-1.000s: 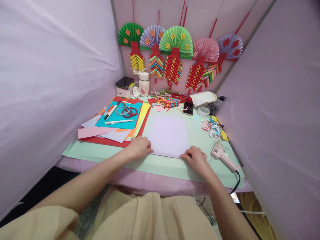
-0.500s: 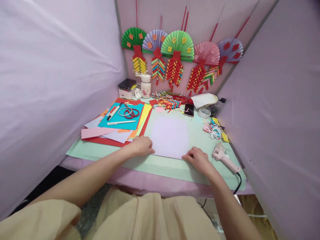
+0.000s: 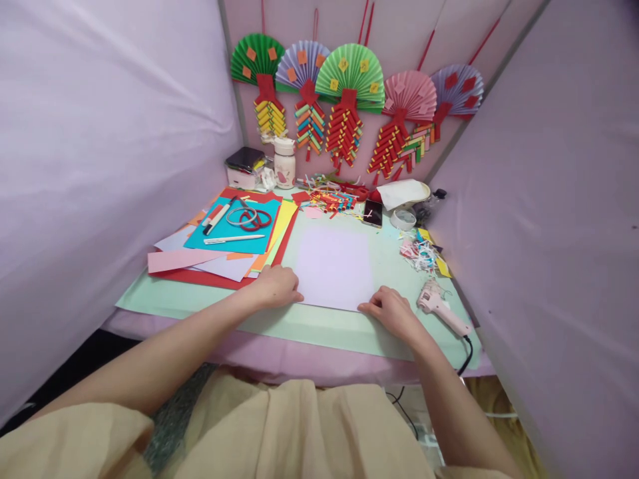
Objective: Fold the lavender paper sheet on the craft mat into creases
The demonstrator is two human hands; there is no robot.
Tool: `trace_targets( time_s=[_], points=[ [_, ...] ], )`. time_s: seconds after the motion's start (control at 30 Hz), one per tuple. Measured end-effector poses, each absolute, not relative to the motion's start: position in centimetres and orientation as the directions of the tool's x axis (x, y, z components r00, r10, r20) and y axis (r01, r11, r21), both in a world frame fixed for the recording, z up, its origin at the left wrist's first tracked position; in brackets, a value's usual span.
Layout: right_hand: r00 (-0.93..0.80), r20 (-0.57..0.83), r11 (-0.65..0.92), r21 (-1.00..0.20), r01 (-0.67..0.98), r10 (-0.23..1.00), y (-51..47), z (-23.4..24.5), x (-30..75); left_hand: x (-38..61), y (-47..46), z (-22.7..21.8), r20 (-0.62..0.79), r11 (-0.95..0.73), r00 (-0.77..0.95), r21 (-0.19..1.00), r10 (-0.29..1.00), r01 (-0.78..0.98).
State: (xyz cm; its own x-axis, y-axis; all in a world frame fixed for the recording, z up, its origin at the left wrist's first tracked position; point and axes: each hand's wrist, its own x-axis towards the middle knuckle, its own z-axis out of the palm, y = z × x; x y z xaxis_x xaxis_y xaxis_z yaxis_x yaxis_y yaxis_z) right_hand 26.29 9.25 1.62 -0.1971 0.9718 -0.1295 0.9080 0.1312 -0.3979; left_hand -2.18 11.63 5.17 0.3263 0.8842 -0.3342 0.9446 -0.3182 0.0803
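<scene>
A pale lilac paper sheet lies flat on the light green mat in front of me. My left hand rests at the sheet's near left corner, fingers curled and pinching its edge. At the near right corner my right hand pinches the edge in the same way. Both hands stay low against the mat.
A stack of coloured paper with pens and red scissors lies to the left. A pink glue gun sits at the right. Paper scraps, a phone, a tape roll and a bottle stand further back. Paper fans hang on the wall.
The hands stay at the sheet's near corners; only the camera view shifted slightly.
</scene>
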Motion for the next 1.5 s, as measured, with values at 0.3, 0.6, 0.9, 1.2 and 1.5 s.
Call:
trace_targets(
  time_s=[0.3,0.6,0.9,1.2,1.5],
  points=[
    [-0.159,-0.097,0.117,-0.345,0.931,0.982,9.1,1.4,26.3,-1.9,11.8,5.3,-0.370,-0.331,0.319,0.032,0.872,0.943],
    [-0.163,-0.092,0.127,-0.310,0.942,0.982,9.3,1.1,26.4,-1.5,11.6,5.2,-0.364,-0.335,0.300,-0.036,0.882,0.941],
    [-0.170,-0.073,0.147,-0.247,0.958,0.983,9.2,1.0,26.4,-1.8,11.1,4.4,-0.290,-0.318,0.283,-0.082,0.914,0.944],
    [-0.162,-0.079,0.140,-0.230,0.963,0.984,8.9,0.8,26.7,-1.7,9.2,4.4,-0.141,-0.265,0.251,-0.084,0.958,0.961],
    [-0.188,-0.126,0.146,-0.285,0.947,0.974,8.8,1.3,27.0,-2.0,8.8,3.8,-0.101,-0.245,0.238,-0.063,0.966,0.967]
  ],
)
